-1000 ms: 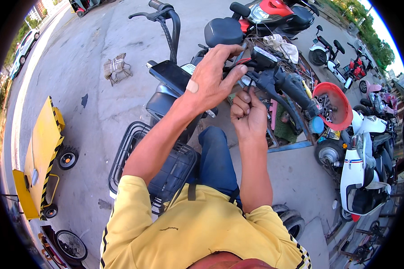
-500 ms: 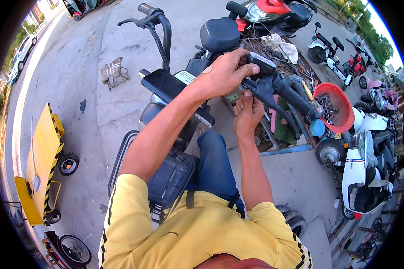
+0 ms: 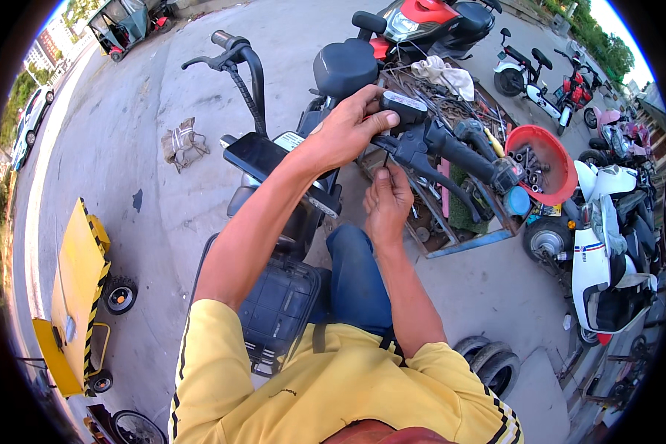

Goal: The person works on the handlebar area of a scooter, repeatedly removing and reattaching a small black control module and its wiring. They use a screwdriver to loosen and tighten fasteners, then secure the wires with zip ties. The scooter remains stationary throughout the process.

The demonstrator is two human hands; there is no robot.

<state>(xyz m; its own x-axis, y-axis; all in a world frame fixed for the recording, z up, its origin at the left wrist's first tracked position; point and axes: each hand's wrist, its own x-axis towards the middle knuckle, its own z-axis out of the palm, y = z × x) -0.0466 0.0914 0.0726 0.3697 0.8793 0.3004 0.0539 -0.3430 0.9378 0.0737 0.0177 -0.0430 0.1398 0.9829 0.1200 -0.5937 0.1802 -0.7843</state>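
The black plastic switch housing on the right end of the scooter's handlebar sits at the middle of the view, still mounted next to the black ribbed rubber grip and the slim black brake lever that curves below it. The left hand is closed over the top of the housing, thumb and fingers pinching its rounded shell, while the right hand is curled just beneath it, fingertips pressed up at the underside; whether it holds a small tool cannot be told. By the look of it the work is midway: nothing has come off the bar yet, and the housing looks whole. Beyond, the glossy black display panel lies flat over the steering column, and the other matte handlebar end rises behind. A padded black saddle stands near, and a blue-framed cart of rusty metal scrap lies just past the hands, with a round red plastic basin holding dark bolts. The ground is rough grey concrete.
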